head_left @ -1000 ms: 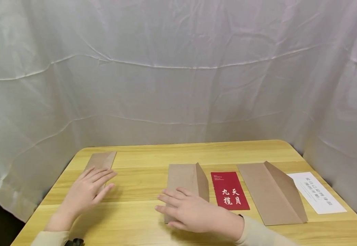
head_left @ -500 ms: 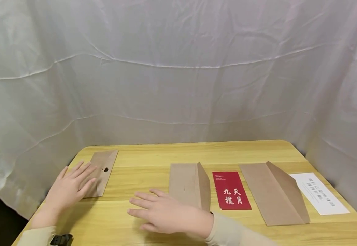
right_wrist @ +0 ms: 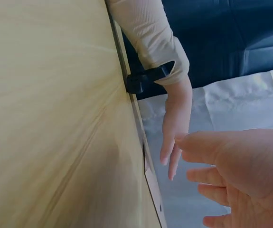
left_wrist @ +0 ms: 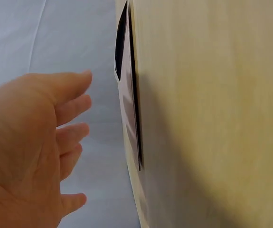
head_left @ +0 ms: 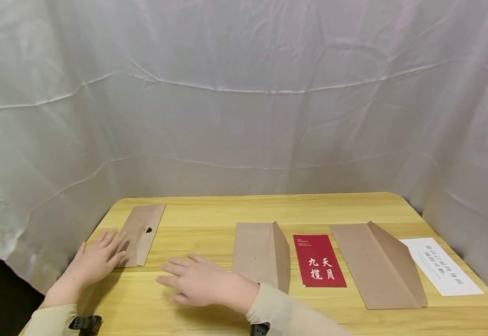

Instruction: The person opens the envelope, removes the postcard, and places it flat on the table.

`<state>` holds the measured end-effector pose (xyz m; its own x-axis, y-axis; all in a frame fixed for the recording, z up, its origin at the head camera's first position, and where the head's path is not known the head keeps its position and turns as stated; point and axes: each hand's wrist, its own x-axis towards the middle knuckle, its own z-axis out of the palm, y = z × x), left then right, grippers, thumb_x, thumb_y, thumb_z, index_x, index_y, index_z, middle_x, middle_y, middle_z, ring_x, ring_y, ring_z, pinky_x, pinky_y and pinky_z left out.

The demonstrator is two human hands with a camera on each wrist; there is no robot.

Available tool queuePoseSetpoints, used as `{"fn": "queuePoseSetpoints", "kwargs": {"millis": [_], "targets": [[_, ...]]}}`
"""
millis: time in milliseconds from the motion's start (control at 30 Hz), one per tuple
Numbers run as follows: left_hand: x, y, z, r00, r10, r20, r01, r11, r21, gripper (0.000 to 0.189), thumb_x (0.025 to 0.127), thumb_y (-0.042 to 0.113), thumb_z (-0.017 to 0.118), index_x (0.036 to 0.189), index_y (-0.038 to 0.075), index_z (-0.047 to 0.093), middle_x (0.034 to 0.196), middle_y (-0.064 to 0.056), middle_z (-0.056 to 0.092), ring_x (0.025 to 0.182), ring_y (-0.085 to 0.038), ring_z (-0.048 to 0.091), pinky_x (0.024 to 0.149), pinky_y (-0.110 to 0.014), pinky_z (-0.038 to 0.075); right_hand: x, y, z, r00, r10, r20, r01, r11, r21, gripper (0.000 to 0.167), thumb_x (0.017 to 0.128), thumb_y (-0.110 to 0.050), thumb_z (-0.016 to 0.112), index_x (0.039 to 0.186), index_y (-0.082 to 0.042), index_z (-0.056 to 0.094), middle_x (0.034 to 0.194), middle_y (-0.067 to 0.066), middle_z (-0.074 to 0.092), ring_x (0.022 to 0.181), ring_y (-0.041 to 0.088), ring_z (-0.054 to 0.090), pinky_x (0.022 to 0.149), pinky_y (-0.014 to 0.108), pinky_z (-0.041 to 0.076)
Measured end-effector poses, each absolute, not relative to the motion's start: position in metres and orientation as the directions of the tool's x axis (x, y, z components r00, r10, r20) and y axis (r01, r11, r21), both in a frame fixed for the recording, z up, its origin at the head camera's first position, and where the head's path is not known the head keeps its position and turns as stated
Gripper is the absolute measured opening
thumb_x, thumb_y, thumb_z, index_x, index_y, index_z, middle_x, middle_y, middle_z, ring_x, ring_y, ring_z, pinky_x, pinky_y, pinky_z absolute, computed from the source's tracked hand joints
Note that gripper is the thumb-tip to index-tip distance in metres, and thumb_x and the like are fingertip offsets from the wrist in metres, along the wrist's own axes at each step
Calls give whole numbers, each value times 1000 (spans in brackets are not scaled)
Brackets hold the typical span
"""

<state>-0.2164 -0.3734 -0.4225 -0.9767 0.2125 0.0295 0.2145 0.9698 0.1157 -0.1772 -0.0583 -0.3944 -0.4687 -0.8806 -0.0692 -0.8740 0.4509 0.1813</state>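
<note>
At the left of the head view, a brown paper envelope (head_left: 146, 228) with a small dark mark lies on the table. My left hand (head_left: 94, 262) is spread over its near left corner, fingers extended and holding nothing. The left wrist view shows a gap between that hand (left_wrist: 32, 137) and the envelope (left_wrist: 128, 102), whose one end gapes. Over the wood between the left and middle envelopes is my right hand (head_left: 204, 282), empty with fingers apart. Its forearm covers the near end of the middle brown envelope (head_left: 253, 247), which has a raised flap along its right side.
Right of the middle envelope lies a red card (head_left: 319, 249) with white characters. Beyond it is a larger brown envelope (head_left: 366, 266) with its flap up, overlapping a white printed card (head_left: 445, 270). A pale curtain (head_left: 244, 130) hangs behind the wooden table (head_left: 202, 210).
My left hand has moved left, uncovering much of the left envelope and its dark mark. My right hand has slid left, off the middle envelope. The envelopes and cards keep their arrangement.
</note>
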Motion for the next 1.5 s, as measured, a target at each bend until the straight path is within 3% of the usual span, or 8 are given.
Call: {"fn": "queuePoseSetpoints", "kwargs": {"millis": [167,400,667,967,1500], "targets": [[-218,-374,-426,-974,224,-20,217,959,185,64,100,47,47,148,5,40,152,-30,32,139,-54,25,100,-81,15,-187,-76,-397,-514,-854,-82,-854,500,146,55,101,-54,37,153,-38,27,161,-12,24,150,8,20,118,39,31],[-218,-374,-427,-962,249,-114,219,949,226,56,97,31,56,143,0,46,147,-33,37,134,-59,28,93,-82,22,-197,-97,-398,-565,-815,-125,-825,563,56,54,100,-56,36,152,-41,27,162,-16,21,151,6,16,120,38,28],[-217,-377,-424,-949,253,-191,204,949,240,58,97,31,56,144,0,44,148,-34,35,134,-59,28,91,-83,24,-204,-111,-404,-600,-785,-153,-798,600,48,56,99,-58,37,152,-42,26,161,-17,21,150,4,16,120,38,27],[-205,-377,-426,-943,313,-116,280,930,237,52,92,24,63,136,-4,53,140,-35,45,126,-60,40,90,-70,40,-206,-129,-414,-590,-784,-191,-803,594,43,56,99,-59,34,152,-44,23,161,-20,19,150,1,14,121,36,25],[-169,-378,-429,-944,315,-103,286,931,228,54,89,30,67,134,2,58,139,-27,52,125,-54,47,88,-69,41,-196,-150,-425,-560,-781,-277,-823,563,78,51,98,-62,33,148,-54,23,157,-29,16,147,-8,13,120,32,25]]}}
